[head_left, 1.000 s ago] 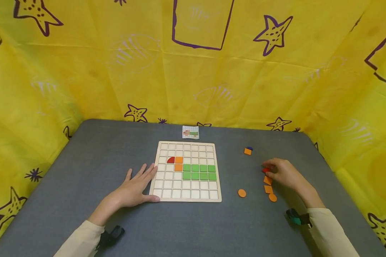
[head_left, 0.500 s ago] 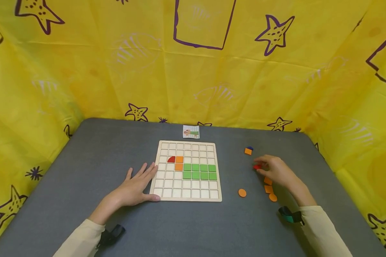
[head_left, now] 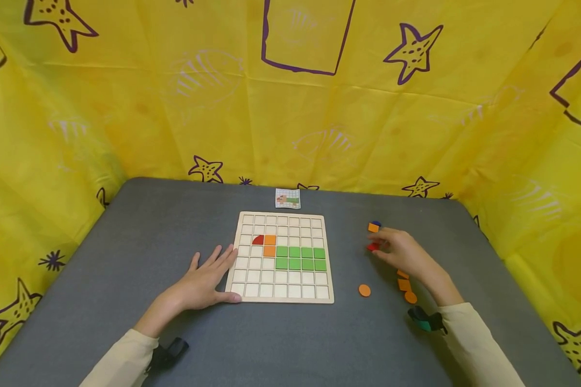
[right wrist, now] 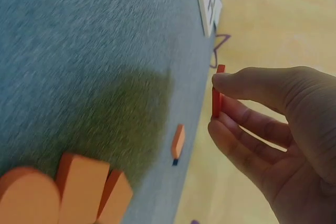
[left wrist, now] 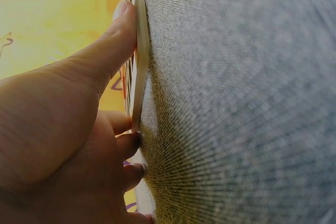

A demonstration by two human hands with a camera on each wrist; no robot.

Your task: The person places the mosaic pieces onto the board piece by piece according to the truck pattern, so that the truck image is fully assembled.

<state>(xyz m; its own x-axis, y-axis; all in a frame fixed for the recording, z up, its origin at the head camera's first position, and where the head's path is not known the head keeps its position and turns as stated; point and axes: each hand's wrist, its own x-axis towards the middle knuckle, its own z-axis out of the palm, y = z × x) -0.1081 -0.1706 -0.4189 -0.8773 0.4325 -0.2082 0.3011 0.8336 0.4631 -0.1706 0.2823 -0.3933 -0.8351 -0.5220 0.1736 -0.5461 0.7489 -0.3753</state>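
My right hand (head_left: 406, 255) pinches a small flat red tile (right wrist: 216, 100) between thumb and fingers, raised over the table right of the board. Its exact outline is mostly covered by the fingers. With spread fingers, my left hand (head_left: 198, 285) rests against the left side of a wooden grid board (head_left: 281, 301); the thumb lies at the near left corner. Set in the board's cells are a red quarter-circle tile (head_left: 259, 240), two orange square tiles (head_left: 269, 251) and a block of several green square tiles (head_left: 294, 264).
A small printed card (head_left: 288, 199) lies behind the board. Beyond the right hand, an orange square (head_left: 373, 228) sits against a dark blue piece (head_left: 376, 223). An orange disc (head_left: 365, 291) lies right of the board; several orange pieces (head_left: 404, 285) form a row farther right. Yellow cloth (head_left: 222, 123) hangs behind.
My right hand has lifted the red tile away from the row of orange pieces and carried it left toward the board. The left hand has kept its place at the board.
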